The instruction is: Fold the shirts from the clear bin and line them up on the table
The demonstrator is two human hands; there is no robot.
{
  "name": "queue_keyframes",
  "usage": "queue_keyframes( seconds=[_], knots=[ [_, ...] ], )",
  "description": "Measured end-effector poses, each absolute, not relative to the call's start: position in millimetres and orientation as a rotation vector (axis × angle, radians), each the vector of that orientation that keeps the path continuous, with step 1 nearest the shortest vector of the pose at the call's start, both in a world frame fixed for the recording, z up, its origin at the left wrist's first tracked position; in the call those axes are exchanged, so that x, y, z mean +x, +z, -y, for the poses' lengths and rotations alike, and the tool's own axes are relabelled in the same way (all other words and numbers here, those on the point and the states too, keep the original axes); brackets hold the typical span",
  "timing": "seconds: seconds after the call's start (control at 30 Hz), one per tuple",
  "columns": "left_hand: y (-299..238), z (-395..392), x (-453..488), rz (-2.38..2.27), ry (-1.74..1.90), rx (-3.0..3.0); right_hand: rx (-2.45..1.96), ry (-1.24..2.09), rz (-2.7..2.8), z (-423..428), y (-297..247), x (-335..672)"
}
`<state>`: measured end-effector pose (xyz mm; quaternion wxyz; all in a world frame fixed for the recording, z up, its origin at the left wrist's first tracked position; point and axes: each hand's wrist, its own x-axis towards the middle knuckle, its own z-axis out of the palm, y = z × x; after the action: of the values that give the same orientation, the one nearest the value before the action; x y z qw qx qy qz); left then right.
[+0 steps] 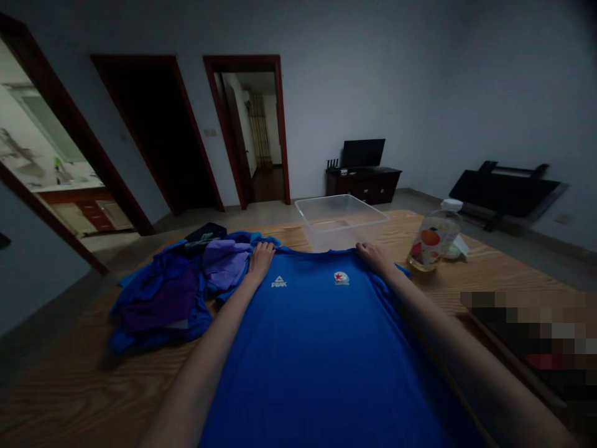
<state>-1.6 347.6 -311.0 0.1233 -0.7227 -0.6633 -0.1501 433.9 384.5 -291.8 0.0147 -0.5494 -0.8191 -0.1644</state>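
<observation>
A blue T-shirt (312,348) with a white PEAK mark and a round badge on its chest lies spread over the table towards me. At its far left shoulder, my left hand (262,256) is closed on the cloth. My right hand (373,256) pinches the far right shoulder. Between the two hands the collar edge runs nearly straight. Just beyond that edge stands a clear plastic bin (342,221); no contents can be made out in it.
Left of the shirt lies a heap of blue and purple clothes (172,292) on the wooden table (93,373). To the right stand a clear bottle (436,236) of yellowish liquid and a small pale packet (458,249). A blurred-out object (536,342) lies at the near right.
</observation>
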Motion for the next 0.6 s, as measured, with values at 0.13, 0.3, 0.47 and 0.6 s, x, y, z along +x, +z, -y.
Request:
queue_keyframes(
  seconds=[0.13, 0.3, 0.47, 0.6],
  knots=[
    [-311, -364, -12, 1.84, -0.46, -2.191, -1.795, -0.484, 2.519, -395, -289, 439],
    [-310, -378, -9, 1.827, -0.484, -2.228, -1.858, -0.449, 2.475, -397, -275, 444],
    [-305, -360, 0, 1.838, -0.518, -2.26, -1.93, -0.293, 2.485, -389, -258, 465],
    [-297, -310, 22, 1.725, -0.562, -2.371, -1.907, -0.088, 2.543, -373, -243, 490]
  ],
)
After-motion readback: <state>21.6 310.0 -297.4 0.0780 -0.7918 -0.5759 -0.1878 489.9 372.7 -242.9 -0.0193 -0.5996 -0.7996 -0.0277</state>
